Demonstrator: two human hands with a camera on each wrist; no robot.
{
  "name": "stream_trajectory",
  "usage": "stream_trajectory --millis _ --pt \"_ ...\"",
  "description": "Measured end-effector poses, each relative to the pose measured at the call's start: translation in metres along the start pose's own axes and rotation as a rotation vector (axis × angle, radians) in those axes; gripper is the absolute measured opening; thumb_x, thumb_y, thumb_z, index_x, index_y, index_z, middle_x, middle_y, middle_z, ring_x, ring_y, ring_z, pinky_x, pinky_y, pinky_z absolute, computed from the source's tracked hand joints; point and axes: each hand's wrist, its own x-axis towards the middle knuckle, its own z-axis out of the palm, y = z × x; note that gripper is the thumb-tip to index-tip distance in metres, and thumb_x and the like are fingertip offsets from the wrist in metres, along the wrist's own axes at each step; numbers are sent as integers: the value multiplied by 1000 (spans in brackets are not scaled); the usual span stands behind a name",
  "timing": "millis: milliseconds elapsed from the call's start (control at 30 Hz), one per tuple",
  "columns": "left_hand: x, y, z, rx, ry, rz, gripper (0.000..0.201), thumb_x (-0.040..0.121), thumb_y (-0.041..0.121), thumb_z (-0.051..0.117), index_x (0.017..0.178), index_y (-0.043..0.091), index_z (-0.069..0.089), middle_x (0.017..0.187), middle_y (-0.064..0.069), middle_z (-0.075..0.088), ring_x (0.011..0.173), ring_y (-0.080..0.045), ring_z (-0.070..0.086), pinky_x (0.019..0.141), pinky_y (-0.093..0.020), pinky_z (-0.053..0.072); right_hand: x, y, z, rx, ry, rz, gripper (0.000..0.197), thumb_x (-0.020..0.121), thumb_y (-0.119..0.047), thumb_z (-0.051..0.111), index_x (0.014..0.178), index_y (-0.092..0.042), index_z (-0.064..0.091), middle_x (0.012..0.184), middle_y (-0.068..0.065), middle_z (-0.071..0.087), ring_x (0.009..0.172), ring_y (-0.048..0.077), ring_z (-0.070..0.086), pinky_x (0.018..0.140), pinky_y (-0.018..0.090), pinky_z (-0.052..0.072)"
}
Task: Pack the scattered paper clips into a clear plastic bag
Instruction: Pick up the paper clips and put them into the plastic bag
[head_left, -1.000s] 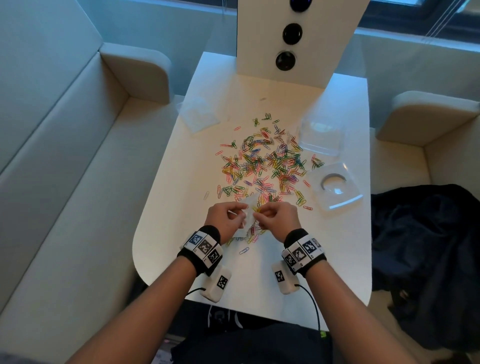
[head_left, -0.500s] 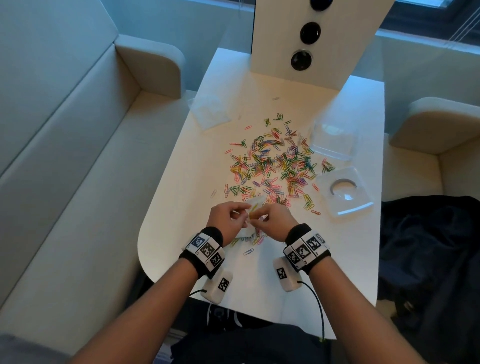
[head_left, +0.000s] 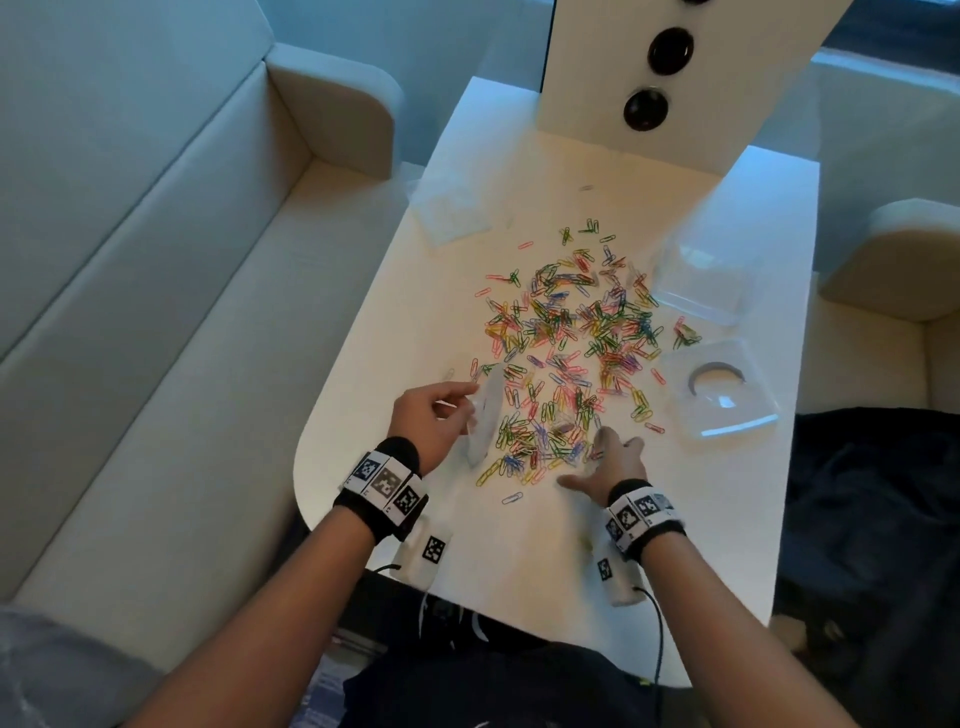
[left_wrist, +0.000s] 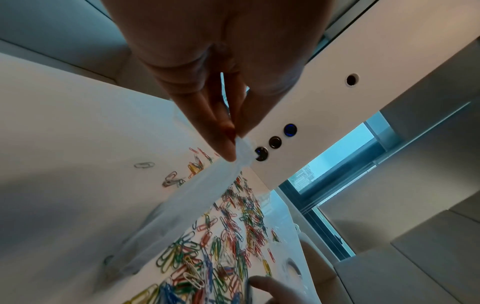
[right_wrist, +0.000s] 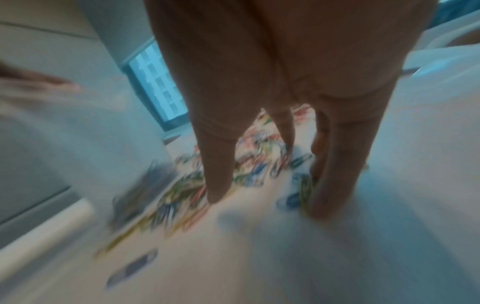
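Coloured paper clips (head_left: 566, 343) lie scattered across the middle of the white table (head_left: 519, 551). My left hand (head_left: 434, 413) pinches the top edge of a small clear plastic bag (head_left: 485, 415), which hangs down to the table at the left of the clips. The left wrist view shows the bag (left_wrist: 197, 197) held between thumb and fingertips (left_wrist: 228, 152). My right hand (head_left: 605, 462) is spread, fingers down on the near edge of the clip pile. The right wrist view is blurred; its straight fingers (right_wrist: 215, 164) touch the table among clips (right_wrist: 182, 197).
A spare clear bag (head_left: 449, 208) lies at the table's far left. A clear box (head_left: 701, 283) and its lid (head_left: 719, 395) sit at the right. A white panel with black buttons (head_left: 647, 109) stands at the back. Pale sofas flank the table; dark cloth (head_left: 872, 519) lies at the right.
My hands were together on the bag; now the right hand has let go and moved right onto the clips, while the left hand has drawn the bag left.
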Motion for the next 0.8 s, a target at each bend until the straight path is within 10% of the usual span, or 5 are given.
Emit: stream_trajectory --millis 200,433,633,800 --pt "4 -4 -8 -17 17 -47 25 89 7 66 107 22 73 86 -4 74 79 -23 74 85 -43 60 -1 -27 31 -179 204 -269 50 80 -43 73 121 -22 53 125 7 44 112 28 49 85 38 53" --pt "7 3 3 9 -32 -38 27 89 7 65 100 30 72 83 -1 74 81 -23 74 87 -44 59 17 -18 18 26 203 -373 14 88 -14 66 90 -5 76 90 9 67 81 24 61 82 37 54" --pt "8 9 17 37 -97 -28 27 88 5 64 106 24 72 83 -2 73 80 -22 73 88 -44 59 10 -12 -16 915 -21 -94 25 78 -8 79 101 1 74 90 13 75 78 22 73 74 26 59" --pt "8 13 29 78 -149 -16 27 91 8 63 116 9 71 84 -5 74 71 -16 71 83 -33 60 -26 -56 -39 1363 -250 -252 19 83 2 69 102 3 70 98 13 74 90 22 71 79 27 58"
